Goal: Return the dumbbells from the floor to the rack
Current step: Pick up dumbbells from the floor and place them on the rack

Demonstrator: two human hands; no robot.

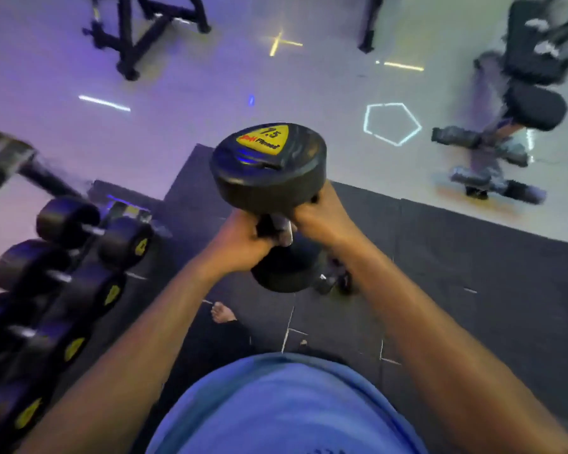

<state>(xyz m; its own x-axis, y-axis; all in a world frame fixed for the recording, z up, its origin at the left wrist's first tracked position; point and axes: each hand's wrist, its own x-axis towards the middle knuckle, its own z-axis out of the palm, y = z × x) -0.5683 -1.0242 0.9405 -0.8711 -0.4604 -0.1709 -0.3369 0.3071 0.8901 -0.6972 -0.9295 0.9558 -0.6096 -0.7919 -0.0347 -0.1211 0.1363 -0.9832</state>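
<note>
A black dumbbell point(269, 165) with a yellow 7.5 label is held upright in the air at the centre of the head view. My left hand point(240, 240) and my right hand point(322, 217) both grip its metal handle from either side. Its lower head hangs below my hands, above the dark mat. The dumbbell rack point(63, 283) stands at the left, with several black dumbbells lying across it. A small dumbbell point(335, 283) lies on the mat under the held one, partly hidden.
Dark rubber mats point(456, 273) cover the floor beneath me, and my bare foot point(222, 312) stands on them. A black bench point(525, 103) stands at the far right on the pale floor. A black machine frame point(138, 31) is at the top left.
</note>
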